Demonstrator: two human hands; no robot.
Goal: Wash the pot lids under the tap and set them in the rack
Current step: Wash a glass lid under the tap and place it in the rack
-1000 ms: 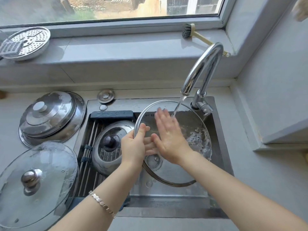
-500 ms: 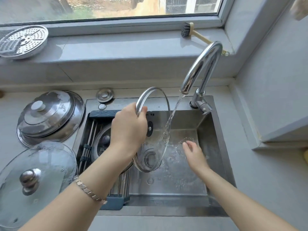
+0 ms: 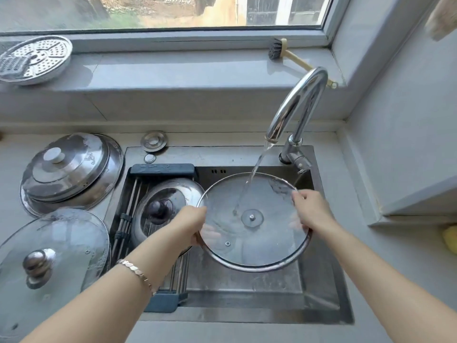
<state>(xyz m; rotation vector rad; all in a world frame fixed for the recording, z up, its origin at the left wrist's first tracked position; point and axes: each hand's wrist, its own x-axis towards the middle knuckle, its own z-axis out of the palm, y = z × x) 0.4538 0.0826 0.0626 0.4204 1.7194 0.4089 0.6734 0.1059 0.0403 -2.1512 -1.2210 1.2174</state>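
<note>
Left hand (image 3: 191, 225) grips left rim of round glass pot lid with steel edge (image 3: 267, 246), fingers showing through glass beneath. Right hand (image 3: 310, 209) grips right rim likewise. Lid held level, underside up, over steel sink (image 3: 321, 280). Stream from curved chrome tap (image 3: 296, 102) strikes glass near centre.

Step, as judged: rinsing inner face.

Next: tip to drain, carry left to blue-ended roll-up rack (image 3: 162, 169), find room beside domed steel lid (image 3: 158, 201) lying there.

Half second earlier: lid on edge in left hand alone, right hand free in basin.
</note>
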